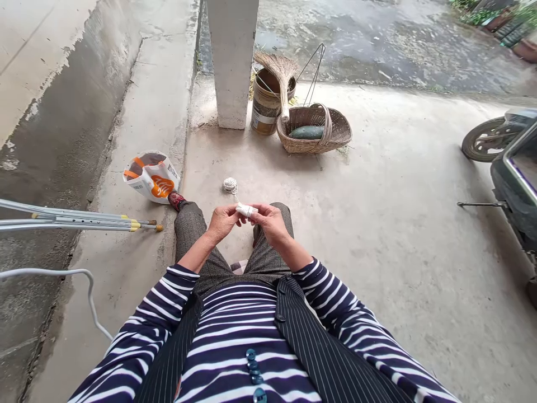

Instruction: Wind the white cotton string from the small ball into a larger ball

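A small white bundle (246,210), seemingly wrapped round with cord, is held between both hands above my knees. My left hand (224,221) pinches its left end, fingers closed. The fingers of my right hand (271,222) are closed on the other end. From the bundle a thin white strand runs to a ball of white string (230,185) lying on the concrete floor just beyond my hands. What is inside the bundle is hidden.
A white and orange bag (156,180) stands on the left, near metal crutches (84,220). Ahead are a pillar (232,61), a bucket (265,109), a straw broom (282,70) and a wicker basket (308,146) holding a dark green gourd (307,132). A parked vehicle (514,173) is at right.
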A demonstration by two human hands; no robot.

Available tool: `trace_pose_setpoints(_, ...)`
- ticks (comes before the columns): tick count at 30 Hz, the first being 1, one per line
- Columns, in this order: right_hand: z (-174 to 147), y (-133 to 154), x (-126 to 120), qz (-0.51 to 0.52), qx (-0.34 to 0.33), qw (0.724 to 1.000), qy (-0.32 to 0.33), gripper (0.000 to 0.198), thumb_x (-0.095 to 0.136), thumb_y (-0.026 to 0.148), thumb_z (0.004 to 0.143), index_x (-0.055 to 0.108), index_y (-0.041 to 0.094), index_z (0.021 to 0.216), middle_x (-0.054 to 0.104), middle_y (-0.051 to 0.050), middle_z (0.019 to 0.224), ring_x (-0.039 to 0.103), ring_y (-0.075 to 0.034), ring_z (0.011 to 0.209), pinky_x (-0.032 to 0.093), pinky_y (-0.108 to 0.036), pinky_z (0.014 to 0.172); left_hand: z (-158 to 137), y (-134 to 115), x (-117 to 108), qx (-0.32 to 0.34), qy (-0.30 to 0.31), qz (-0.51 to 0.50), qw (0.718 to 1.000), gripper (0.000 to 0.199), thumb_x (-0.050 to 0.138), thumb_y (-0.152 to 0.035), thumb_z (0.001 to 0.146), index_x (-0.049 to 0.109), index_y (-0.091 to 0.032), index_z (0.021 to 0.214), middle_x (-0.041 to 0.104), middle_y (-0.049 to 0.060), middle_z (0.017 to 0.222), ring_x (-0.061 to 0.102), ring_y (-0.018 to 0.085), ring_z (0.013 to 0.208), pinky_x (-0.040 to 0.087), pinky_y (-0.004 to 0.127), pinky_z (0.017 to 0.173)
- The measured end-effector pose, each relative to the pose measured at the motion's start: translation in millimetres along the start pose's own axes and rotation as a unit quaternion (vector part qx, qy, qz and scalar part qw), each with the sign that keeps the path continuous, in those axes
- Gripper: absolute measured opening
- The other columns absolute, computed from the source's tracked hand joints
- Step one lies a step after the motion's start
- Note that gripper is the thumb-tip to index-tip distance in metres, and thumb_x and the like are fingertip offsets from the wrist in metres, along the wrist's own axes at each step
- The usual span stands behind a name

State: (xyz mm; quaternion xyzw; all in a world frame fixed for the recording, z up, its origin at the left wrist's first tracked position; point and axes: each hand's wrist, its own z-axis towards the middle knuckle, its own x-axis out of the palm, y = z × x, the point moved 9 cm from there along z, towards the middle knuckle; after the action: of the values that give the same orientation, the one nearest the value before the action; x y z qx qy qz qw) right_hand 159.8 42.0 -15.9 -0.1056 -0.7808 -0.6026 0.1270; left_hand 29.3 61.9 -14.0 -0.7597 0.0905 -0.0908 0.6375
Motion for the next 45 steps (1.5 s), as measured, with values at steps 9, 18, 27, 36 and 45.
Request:
trace_pose_setpoints(9,0.7,-6.5,1.4,0.016,-0.005,1.0,0.016,0.044,0.09,0.041,0.062,0.079,0.019,0.098,0.075,-0.003,0.08,0.061,-0.014,0.063,0.048,-0.028,0.06,-0.4,4.3,0.9,-0.024,-0.04,0.043,0.998,0.016,0.067,-0.023,0.077,0.067,-0.016,0.063,0.064,0.0,0.053,0.056,0.011,0.044,0.042,0.021,0.047)
trace_pose_setpoints(18,-7.0,20.2,-6.7,-0.329,-0.169,0.928,-0.037,0.018,0.069,0.033,0.085,0.079,0.02,0.092,0.073,-0.003,0.077,0.061,-0.015,0.065,0.049,-0.029,0.067,-12.4,12.8,7.0,-0.097,0.026,0.029,0.995,0.017,0.066,-0.019,0.073,0.063,-0.016,0.057,0.061,0.0,0.048,0.05,0.008,0.036,0.037,0.019,0.038)
trace_pose_setpoints(27,-1.6,9.2,-2.3,-0.182,-0.07,0.981,0.001,0.03,0.072,0.045,0.081,0.074,0.018,0.096,0.063,0.003,0.058,0.052,-0.011,0.044,0.042,-0.024,0.046,-22.4,5.1,8.2,-0.059,0.059,-0.059,0.995,0.042,0.077,-0.054,0.078,0.073,-0.013,0.081,0.064,0.003,0.058,0.055,0.011,0.045,0.044,0.024,0.048)
trace_pose_setpoints(36,-7.3,23.0,1.6,-0.14,-0.083,0.987,0.003,0.028,0.078,0.04,0.077,0.078,0.018,0.095,0.068,0.001,0.065,0.057,-0.012,0.05,0.05,-0.026,0.049,-23.8,-1.8,11.0,-0.035,0.073,-0.059,0.995,0.043,0.081,-0.055,0.077,0.073,-0.013,0.08,0.066,0.003,0.059,0.058,0.012,0.047,0.046,0.026,0.051)
trace_pose_setpoints(45,-8.7,30.7,12.0,-0.127,-0.064,0.987,0.078,0.042,0.083,0.043,0.074,0.077,0.017,0.108,0.071,-0.003,0.085,0.066,-0.015,0.07,0.058,-0.027,0.057,-24.3,-2.1,2.2,-0.015,0.032,-0.051,0.998,0.048,0.077,-0.061,0.079,0.071,-0.013,0.075,0.062,0.001,0.056,0.053,0.009,0.044,0.043,0.023,0.047)
